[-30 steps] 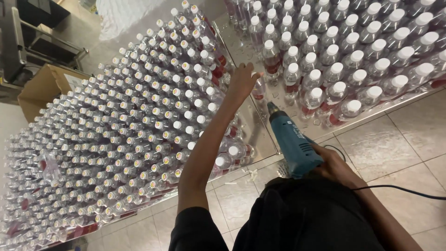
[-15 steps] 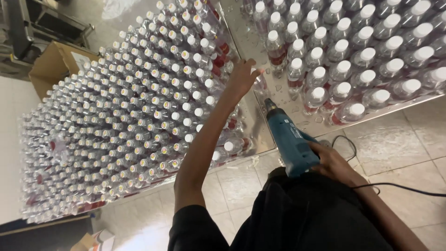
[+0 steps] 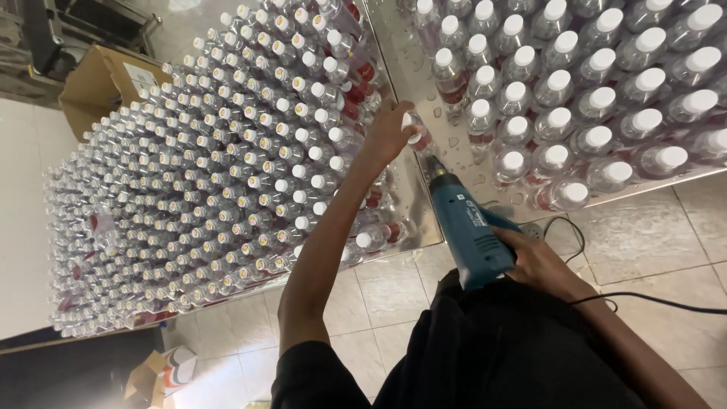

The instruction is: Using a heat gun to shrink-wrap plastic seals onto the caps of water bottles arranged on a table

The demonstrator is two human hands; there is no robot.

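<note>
While the left hand (image 3: 390, 136) at frame centre has its fingers closed round a small bottle (image 3: 415, 130), the right hand (image 3: 539, 261) grips a blue heat gun (image 3: 466, 227) whose nozzle points up at it from just below.

Bottle (image 3: 416, 130) mostly behind left hand (image 3: 386, 136); bottle rows (image 3: 606, 76) cut off at frame edge.

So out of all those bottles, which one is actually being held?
The single bottle in the left hand, alone on the bare metal strip between the two packed groups, right ahead of the blue heat gun's nozzle.
</note>
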